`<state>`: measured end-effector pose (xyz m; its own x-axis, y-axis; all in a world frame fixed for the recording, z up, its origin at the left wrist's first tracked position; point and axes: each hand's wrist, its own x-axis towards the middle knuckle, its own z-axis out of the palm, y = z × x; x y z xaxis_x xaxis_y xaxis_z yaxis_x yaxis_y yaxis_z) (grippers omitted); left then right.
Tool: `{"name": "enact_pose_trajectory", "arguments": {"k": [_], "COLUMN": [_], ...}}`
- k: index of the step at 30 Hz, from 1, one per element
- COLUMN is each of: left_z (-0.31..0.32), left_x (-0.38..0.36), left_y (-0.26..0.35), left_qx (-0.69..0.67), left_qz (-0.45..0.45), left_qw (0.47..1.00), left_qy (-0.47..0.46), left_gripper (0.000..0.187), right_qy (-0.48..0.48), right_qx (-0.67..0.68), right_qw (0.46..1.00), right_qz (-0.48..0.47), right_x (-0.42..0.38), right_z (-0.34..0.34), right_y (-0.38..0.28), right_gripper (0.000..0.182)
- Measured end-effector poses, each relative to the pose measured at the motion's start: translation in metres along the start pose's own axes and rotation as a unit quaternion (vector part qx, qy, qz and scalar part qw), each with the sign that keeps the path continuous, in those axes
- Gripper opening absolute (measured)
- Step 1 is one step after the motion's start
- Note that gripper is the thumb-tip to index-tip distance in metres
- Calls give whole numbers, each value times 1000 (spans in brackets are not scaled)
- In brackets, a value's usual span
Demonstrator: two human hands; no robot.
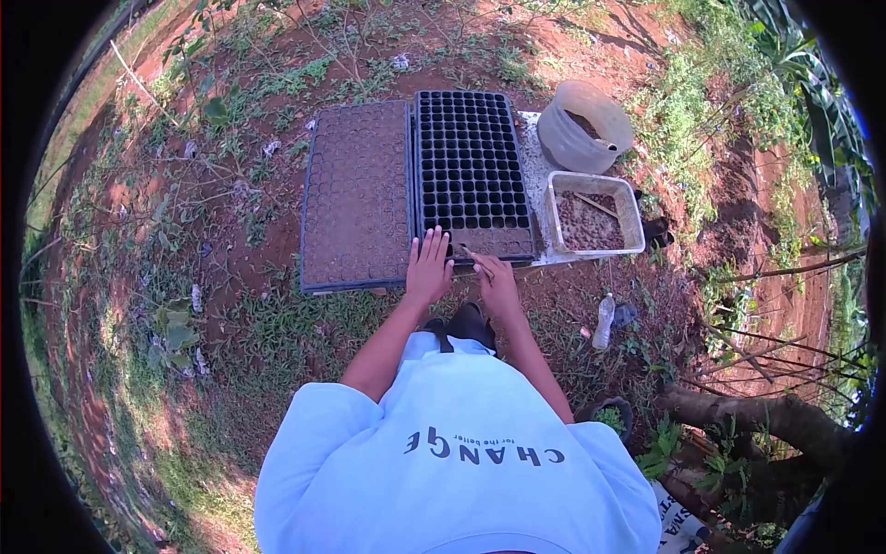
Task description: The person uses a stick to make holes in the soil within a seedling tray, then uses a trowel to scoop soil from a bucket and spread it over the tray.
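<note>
A black seedling tray point(469, 157) has mostly hollow cells, with soil filling the rows at its near end. My left hand point(430, 268) lies flat on the near left corner of this tray, fingers stretched out. In my right hand point(496, 282) is a small thin stick point(469, 253), pinched between the fingers, its tip over the soil-filled cells near my left fingertips. Left of the black tray, another seedling tray point(358, 194) is filled with brown soil across its cells.
A white rectangular tub point(640, 231) holds dark material and a stick. Behind it stands a translucent round container point(577, 148) with soil inside. A plastic bottle point(604, 321) is on the ground at the right, near a plant pot point(624, 417) and thick branches point(757, 415).
</note>
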<state>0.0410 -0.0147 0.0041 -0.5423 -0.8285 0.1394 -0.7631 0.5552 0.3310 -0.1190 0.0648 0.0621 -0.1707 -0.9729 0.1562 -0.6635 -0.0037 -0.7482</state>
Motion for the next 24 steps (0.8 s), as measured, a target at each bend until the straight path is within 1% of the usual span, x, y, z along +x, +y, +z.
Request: {"name": "enact_pose_trajectory", "arguments": {"k": [4,7,10,12,14,16,18,21,24], "left_z": [-1,-1,-1,0,4,5,5,4,4], "left_x": [0,0,0,-1,0,-1,-1,-1,-2], "left_y": [-1,-1,-2,-1,-2,-3,-2,-2,-1], "left_qx": [5,6,5,5,22,23,21,20,20], "left_qz": [0,3,4,5,10,11,12,6,9], "left_qw": [1000,1000,1000,1000,1000,1000,1000,1000,1000], "left_qy": [-6,-6,-8,-10,13,14,14,8,21], "left_gripper": [63,63,63,63,63,63,63,63,63], "right_qy": [13,-8,13,22,10,-3,10,5,16], "right_qx": [-7,-7,-14,-23,-27,-29,-26,-33,-30], "right_qw": [1000,1000,1000,999,1000,999,999,999,999], "right_qz": [19,16,12,-6,7,21,23,19,21], "right_x": [0,0,0,-1,-2,-2,-1,-3,0], "right_z": [0,1,3,6,3,3,4,6,4], "right_y": [-5,-5,-8,-5,-9,-12,-12,-10,-13], "right_gripper": [28,28,28,28,28,28,27,27,27]}}
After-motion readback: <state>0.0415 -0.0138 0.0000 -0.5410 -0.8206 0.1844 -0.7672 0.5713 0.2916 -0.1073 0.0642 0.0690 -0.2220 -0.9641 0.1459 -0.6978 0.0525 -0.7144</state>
